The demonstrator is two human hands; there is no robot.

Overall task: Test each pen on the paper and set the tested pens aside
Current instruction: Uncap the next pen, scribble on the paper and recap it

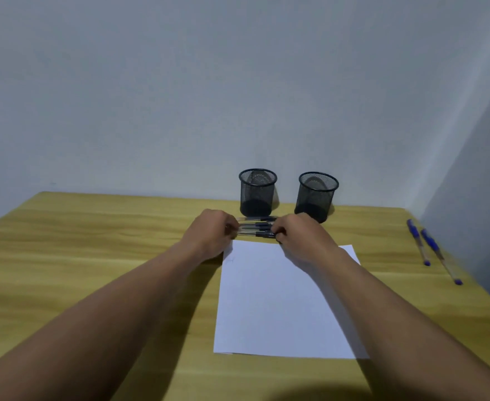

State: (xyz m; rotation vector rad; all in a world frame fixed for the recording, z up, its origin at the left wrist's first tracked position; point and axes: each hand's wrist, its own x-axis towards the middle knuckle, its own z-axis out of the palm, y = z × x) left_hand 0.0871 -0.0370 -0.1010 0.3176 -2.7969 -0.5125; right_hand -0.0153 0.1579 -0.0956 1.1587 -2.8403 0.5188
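Observation:
Three clear pens with dark caps [256, 226] lie side by side just beyond the top edge of a white sheet of paper [278, 302]. My left hand [213, 234] has its fingers curled round their left ends. At their right, capped ends, my right hand [298, 234] pinches the nearest pen. A faint mark shows near the paper's top left corner. Two blue pens [429, 250] lie apart at the table's far right.
Two black mesh pen cups [257, 192] [316, 196] stand behind the pens, against the grey wall. The wooden table [93, 256] reaches the walls at the back and on the right.

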